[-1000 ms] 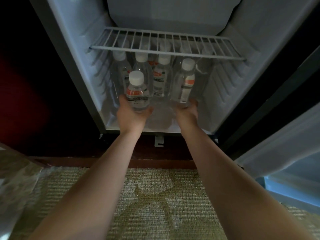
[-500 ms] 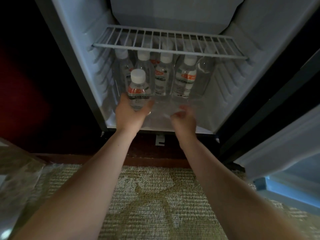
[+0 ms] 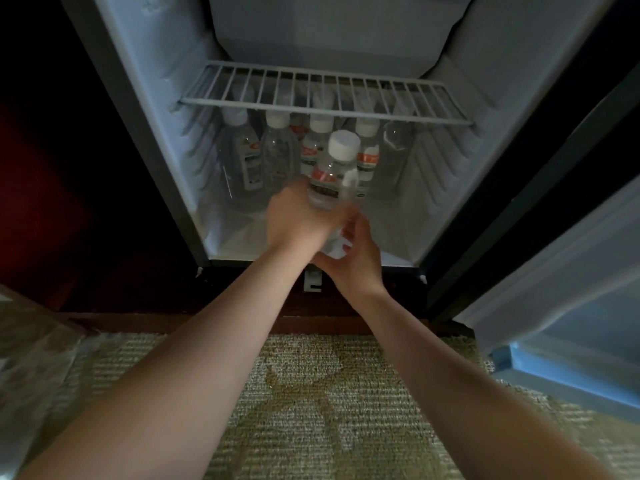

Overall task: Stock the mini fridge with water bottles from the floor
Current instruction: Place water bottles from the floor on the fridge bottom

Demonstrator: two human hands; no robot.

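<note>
The mini fridge (image 3: 145, 109) stands open in front of me. Several clear water bottles (image 3: 277, 150) with white caps stand in a row at the back of its lower compartment. My left hand (image 3: 298, 220) grips one more water bottle (image 3: 337, 168) with a red and white label, holding it upright in the middle of the compartment, in front of the row. My right hand (image 3: 353, 258) has come in from the right, and its fingers curl round the bottle's lower part, touching my left hand. The bottle's base is hidden between the two hands, and both are motion-blurred.
A white wire shelf (image 3: 325, 95) spans the fridge just above the bottle caps. The open fridge door (image 3: 561, 289) stands at the right. Patterned carpet (image 3: 311, 410) covers the floor below. Crinkled clear plastic wrap (image 3: 24, 348) lies at the far left.
My left hand has carried its bottle from the left front of the compartment to the middle. My right hand, empty after releasing a bottle into the back row, has closed in on the held bottle.
</note>
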